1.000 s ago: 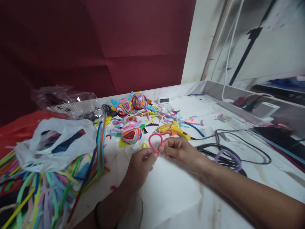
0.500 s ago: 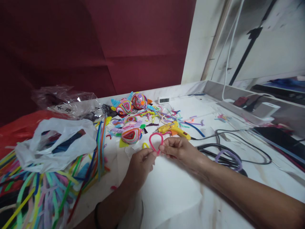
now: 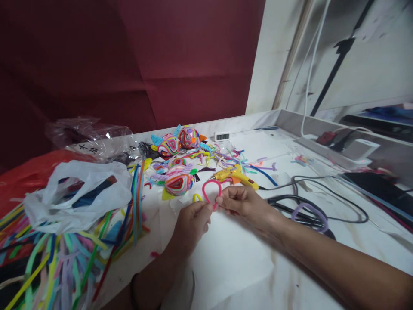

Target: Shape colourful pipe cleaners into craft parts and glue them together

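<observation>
A pink pipe cleaner (image 3: pixel 212 181), bent into a teardrop loop, stands up between my two hands above a white sheet of paper (image 3: pixel 230 262). My left hand (image 3: pixel 193 221) pinches its lower end between thumb and fingers. On the right side of the loop, my right hand (image 3: pixel 240 202) grips it with thumb and forefinger. Just beyond the left fingers shows a bent yellow pipe cleaner (image 3: pixel 197 197). Behind my right hand lies a yellow glue gun (image 3: pixel 237 174), its nozzle pointing left.
Colourful pipe-cleaner fish shapes (image 3: pixel 178 183) and cut scraps lie behind the hands. Bundled pipe cleaners (image 3: pixel 69 262) and a white plastic bag (image 3: pixel 87 202) fill the left. A small digital clock (image 3: pixel 222 136) stands at the back. Black cables (image 3: pixel 300 211) coil at right beside a purple loop (image 3: pixel 318 211).
</observation>
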### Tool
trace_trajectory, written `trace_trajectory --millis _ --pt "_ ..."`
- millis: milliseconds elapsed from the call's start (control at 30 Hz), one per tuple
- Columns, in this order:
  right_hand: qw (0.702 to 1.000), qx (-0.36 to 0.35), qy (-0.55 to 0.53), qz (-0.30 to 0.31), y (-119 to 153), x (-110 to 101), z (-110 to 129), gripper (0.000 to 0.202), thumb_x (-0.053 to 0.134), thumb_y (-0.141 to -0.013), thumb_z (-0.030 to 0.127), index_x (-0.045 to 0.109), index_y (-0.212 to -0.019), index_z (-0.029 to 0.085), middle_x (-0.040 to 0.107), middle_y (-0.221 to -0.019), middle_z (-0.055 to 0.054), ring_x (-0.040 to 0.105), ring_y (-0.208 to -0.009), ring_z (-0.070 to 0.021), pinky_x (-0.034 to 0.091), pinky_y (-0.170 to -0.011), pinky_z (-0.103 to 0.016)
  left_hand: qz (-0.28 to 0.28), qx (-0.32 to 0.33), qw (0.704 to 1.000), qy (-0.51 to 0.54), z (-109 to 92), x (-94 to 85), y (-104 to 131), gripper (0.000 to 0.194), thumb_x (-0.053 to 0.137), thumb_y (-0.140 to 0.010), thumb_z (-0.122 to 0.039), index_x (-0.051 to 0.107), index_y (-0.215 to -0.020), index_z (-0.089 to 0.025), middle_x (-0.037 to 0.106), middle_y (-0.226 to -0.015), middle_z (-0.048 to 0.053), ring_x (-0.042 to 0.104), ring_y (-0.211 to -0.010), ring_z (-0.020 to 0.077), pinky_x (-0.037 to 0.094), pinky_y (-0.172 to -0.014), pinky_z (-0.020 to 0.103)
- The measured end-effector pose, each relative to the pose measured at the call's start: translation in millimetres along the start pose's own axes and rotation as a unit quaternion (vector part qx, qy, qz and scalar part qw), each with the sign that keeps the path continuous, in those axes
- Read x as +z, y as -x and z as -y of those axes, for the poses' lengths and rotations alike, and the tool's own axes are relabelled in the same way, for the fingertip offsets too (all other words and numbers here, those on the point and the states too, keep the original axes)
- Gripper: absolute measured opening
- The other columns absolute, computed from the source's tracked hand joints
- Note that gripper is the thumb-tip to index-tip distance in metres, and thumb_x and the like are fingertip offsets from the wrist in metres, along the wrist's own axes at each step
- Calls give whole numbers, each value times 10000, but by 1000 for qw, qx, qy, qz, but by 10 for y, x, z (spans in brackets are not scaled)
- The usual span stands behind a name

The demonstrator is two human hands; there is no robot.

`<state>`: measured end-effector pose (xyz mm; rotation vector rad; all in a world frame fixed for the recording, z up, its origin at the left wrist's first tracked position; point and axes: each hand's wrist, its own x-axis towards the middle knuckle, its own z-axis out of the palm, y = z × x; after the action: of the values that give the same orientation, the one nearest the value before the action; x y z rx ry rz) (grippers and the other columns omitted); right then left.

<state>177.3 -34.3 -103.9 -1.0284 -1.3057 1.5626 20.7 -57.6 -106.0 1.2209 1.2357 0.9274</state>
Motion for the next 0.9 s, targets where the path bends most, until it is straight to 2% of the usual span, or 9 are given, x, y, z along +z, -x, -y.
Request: trace_trajectory --millis 200,367,533,667,733,900 --pt "1000 1 12 -4 -8 1 -11 385 791 -573 469 590 -615 144 502 -530 41 362 -490 -68 232 -474 -240 -6 -1 1000 2 61 6 -34 301 586 -720 -404 460 -573 -175 367 -487 -76 269 -377 35 133 -369 194" --pt "1000 -4 27 -2 -7 -6 -15 404 768 -590 503 574 -602 150 466 -505 52 339 -480 -64 233 -479 -238 -6 -2 1000 -7 35 9 -13 320 577 -728 -417 450 -559 -176 349 -466 -79 267 -365 34 128 -364 194" --pt "999 -2 39 -6 0 -14 20 390 774 -588 490 582 -605 151 494 -513 40 357 -481 -68 235 -467 -233 -62 11 998 7 -26 -16 16 333 536 -759 -407 428 -542 -179 308 -416 -91 226 -330 26 116 -362 194" --pt "998 35 43 14 15 3 27 347 794 -571 431 603 -604 143 529 -523 27 372 -471 -63 221 -445 -223 -125 41 989 67 -115 -134 9 234 551 -747 -377 557 -695 -149 374 -493 -82 264 -344 23 138 -361 177" --pt "996 49 56 40 24 9 2 304 782 -594 392 613 -604 140 540 -527 21 380 -471 -63 227 -442 -220 -146 61 983 90 -185 -218 6 245 564 -734 -369 599 -786 -132 413 -544 -71 290 -353 21 149 -359 172" --pt "986 90 107 93 44 1 -66 216 737 -629 325 623 -618 141 527 -506 31 377 -445 -58 236 -420 -210 -168 88 977 101 -349 -398 49 245 603 -696 -357 614 -791 -132 418 -575 -68 297 -360 15 137 -349 160"
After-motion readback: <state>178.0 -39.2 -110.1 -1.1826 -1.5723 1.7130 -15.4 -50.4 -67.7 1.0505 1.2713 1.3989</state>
